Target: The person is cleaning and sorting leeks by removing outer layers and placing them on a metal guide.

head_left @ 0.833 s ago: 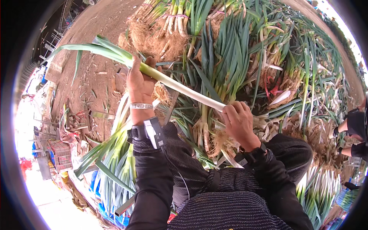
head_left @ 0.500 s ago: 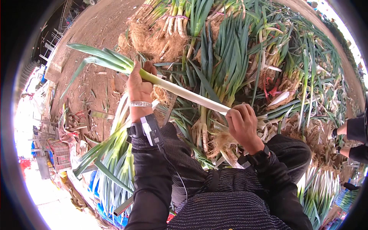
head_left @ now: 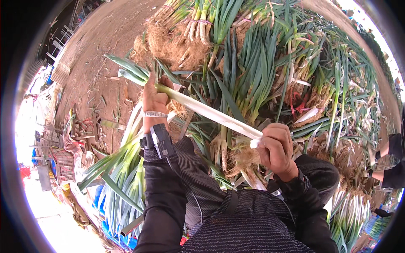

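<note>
A long leek (head_left: 213, 114) lies slantwise across the space in front of me, green leaves at the upper left and its white end at the lower right. My left hand (head_left: 156, 92) wraps round it where the green turns to white. At the white end my right hand (head_left: 276, 147) is closed, its fingers pinching the tip, where a small pale piece shows. Beneath my left forearm lies a bunch of trimmed leeks (head_left: 130, 168) with clean white stems. Below the held leek, brown rooty leek ends (head_left: 242, 158) show between my knees.
Tied leek bunches with shaggy roots (head_left: 179, 46) lie ahead. A big heap of leeks (head_left: 261, 63) spreads right of them. More cleaned leeks (head_left: 348, 215) lie at the lower right. A pink crate (head_left: 64, 166) stands at left. Another person's arm (head_left: 384, 149) shows at the right edge.
The leek's white end and my right hand have shifted slightly down and to the right. The green leaves have drawn in closer to my left hand, which has stayed nearly in place.
</note>
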